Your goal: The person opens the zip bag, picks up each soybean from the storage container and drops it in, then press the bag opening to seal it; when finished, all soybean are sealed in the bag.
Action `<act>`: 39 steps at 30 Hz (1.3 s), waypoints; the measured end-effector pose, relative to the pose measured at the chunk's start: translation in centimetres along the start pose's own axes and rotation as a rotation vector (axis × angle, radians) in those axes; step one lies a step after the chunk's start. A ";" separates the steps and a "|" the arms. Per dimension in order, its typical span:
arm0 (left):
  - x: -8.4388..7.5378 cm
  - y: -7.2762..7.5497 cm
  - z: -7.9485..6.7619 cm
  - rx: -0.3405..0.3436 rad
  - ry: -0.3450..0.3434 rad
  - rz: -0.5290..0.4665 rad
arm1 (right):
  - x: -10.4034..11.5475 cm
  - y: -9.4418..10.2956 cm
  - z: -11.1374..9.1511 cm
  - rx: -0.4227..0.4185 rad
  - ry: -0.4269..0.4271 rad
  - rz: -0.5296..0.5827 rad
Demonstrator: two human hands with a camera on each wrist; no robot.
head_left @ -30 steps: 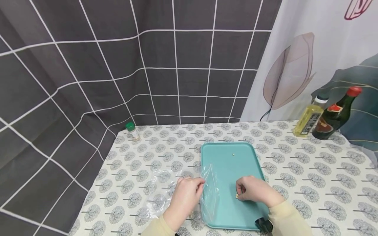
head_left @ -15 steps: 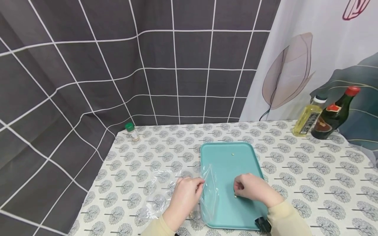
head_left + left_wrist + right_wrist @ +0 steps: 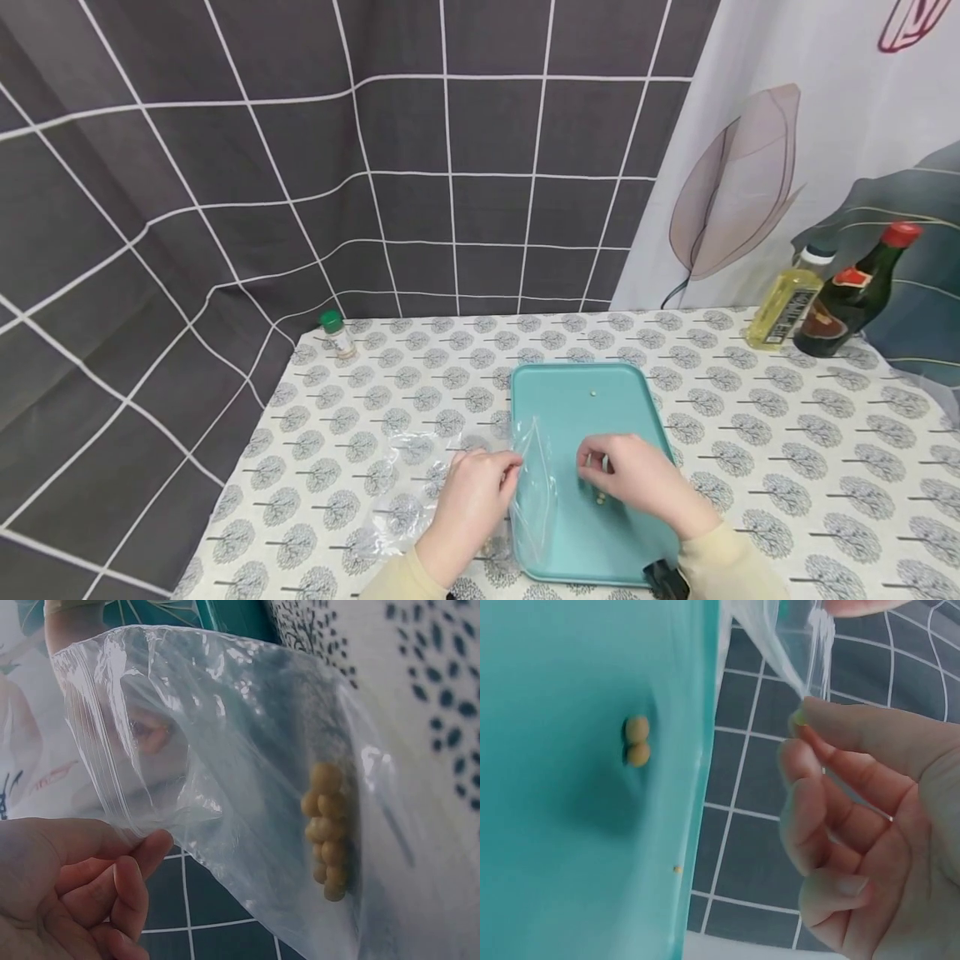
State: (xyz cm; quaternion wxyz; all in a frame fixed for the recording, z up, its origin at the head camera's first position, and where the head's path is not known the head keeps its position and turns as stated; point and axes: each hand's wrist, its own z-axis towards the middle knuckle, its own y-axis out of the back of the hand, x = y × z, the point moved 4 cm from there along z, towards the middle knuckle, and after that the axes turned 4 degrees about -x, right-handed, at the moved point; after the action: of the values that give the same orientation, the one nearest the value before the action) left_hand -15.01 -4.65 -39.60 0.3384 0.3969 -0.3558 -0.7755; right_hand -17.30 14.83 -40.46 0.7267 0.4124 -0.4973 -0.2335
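Observation:
My left hand (image 3: 471, 504) pinches the rim of a clear zip bag (image 3: 534, 500) between thumb and forefinger. The bag's mouth gapes over the left side of a teal tray (image 3: 577, 425). Several round tan soybeans (image 3: 328, 825) lie inside it, seen in the left wrist view. Above the tray, my right hand (image 3: 637, 479) holds a soybean (image 3: 800, 718) between thumb and fingertip, mostly covered by them. Two more soybeans (image 3: 637, 741) touch each other on the tray below that hand.
A tiny pale speck (image 3: 593, 393) lies near the tray's far end. At the back left stands a green-capped shaker (image 3: 338, 335). An oil bottle (image 3: 787, 304) and a dark red-capped bottle (image 3: 855, 292) stand at the back right of the patterned tablecloth (image 3: 750, 400).
My right hand has picked up a soybean and risen from the tray, moving left toward the bag's mouth. The left hand and the bag have stayed in place.

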 end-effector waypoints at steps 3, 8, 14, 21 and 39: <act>0.0 0.0 0.1 -0.005 0.002 0.000 | 0.6 -0.1 0.1 -0.015 0.036 0.040; 0.0 0.0 0.1 -0.012 -0.005 0.011 | 1.7 -0.7 0.4 -0.001 0.088 0.080; -0.1 -0.1 0.1 -0.025 -0.017 0.008 | 2.5 -1.3 0.6 -0.013 0.111 0.079; -0.2 -0.1 0.0 -0.047 -0.035 0.012 | 2.8 -1.6 0.8 -0.038 0.104 0.082; -0.1 0.1 -0.1 -0.050 -0.013 -0.015 | -0.3 0.3 0.6 -0.099 -0.016 0.004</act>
State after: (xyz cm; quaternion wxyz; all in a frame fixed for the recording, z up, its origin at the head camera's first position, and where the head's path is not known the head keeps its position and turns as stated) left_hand -14.90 -4.66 -39.50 0.3400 0.3860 -0.3353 -0.7892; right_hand -18.04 15.00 -40.33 0.7427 0.3731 -0.4918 -0.2595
